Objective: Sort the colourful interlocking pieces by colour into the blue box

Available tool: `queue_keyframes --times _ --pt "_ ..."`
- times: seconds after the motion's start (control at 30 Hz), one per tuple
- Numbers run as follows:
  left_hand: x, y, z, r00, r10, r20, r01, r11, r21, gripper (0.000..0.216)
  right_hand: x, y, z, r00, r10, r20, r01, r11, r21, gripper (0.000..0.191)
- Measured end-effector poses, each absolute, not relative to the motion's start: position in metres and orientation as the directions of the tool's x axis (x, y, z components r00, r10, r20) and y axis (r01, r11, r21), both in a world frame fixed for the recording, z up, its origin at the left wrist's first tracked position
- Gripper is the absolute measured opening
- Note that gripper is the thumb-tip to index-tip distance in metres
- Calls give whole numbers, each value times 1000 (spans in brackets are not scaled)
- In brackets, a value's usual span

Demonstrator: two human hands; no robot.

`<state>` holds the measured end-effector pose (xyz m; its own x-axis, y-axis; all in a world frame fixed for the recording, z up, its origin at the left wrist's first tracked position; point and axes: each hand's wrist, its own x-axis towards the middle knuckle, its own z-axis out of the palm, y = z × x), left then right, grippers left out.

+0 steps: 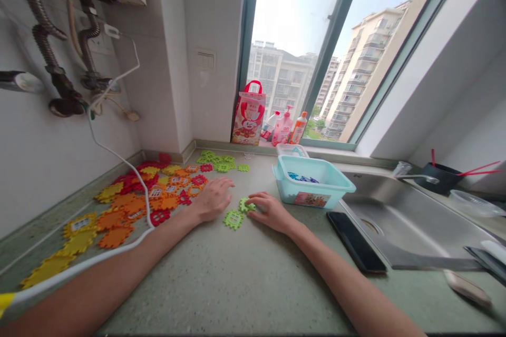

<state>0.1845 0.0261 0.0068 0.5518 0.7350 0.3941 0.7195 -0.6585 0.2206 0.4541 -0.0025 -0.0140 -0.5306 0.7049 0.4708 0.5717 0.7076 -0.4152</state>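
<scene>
On my feed a teal tub [336,196] sits on the speckled counter [237,274], just left of the steel sink [411,221]. A black phone [356,241] lies flat at the sink's near-left corner. A tap [415,175] reaches over the basin from the back. On the windowsill I see a red-and-white paper bag [249,116], with a pink bottle [283,129] and an orange bottle [298,127] beside it. A white cable [118,158] trails down the left wall below corrugated hoses [47,42] and across the counter.

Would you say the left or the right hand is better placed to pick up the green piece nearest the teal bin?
Right, most likely: the right hand rests its fingertips on the green piece, while the left hand lies flat on the counter beside it.
</scene>
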Motion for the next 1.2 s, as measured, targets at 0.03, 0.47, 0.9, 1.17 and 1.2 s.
queue_keyframes --times 0.03,0.47,0.9,1.17,1.2 --pt "184 28 6 524 768 367 759 -617 208 44 453 -2 -15 -534 706 466 577 707 -410 25" --pt "183 29 1 228 952 205 961 -254 108 77 502 -22 59 -321 406 855 867 489 94 26" --pt "192 39 1 423 817 392 881 -472 33 74 569 -22 75 62 529 846 998 -26 -56 42" --pt "203 181 43 -22 988 152 979 -10 206 102 556 -32 83 -32 483 875 995 101 -20 37" --pt "204 197 47 -68 989 131 975 38 219 106 552 -32 83 -61 482 874 990 143 -10 32"
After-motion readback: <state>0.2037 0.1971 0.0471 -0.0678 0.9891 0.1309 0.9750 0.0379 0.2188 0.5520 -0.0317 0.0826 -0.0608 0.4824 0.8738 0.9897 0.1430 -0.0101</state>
